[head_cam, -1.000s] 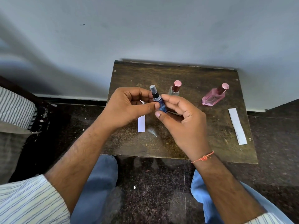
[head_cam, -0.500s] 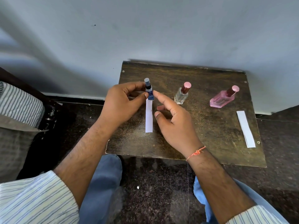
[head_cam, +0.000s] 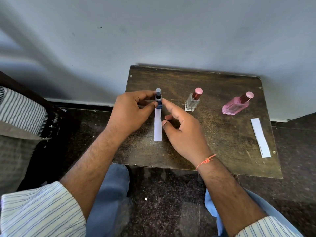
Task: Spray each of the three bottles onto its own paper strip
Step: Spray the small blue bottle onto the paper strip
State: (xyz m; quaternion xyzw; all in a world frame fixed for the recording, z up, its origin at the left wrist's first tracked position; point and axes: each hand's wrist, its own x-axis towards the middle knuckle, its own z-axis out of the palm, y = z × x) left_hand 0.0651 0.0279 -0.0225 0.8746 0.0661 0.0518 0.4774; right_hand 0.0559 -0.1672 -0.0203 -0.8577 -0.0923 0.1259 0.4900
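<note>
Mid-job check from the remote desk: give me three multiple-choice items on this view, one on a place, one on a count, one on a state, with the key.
1. Where is the small blue spray bottle?
A. at the far end of the left white paper strip
B. beside the pink flat bottle
C. on the floor

2. How many bottles stand on the dark wooden table?
A. two
B. three
C. four

3. What is the left hand doing?
A. resting flat
B. pinching the blue bottle
C. lifting a strip

Key: 1 A, its base meets the strip's far end. 2 B, blue, clear glass bottle, pink. 3 B, thumb and fingers close on it.
</note>
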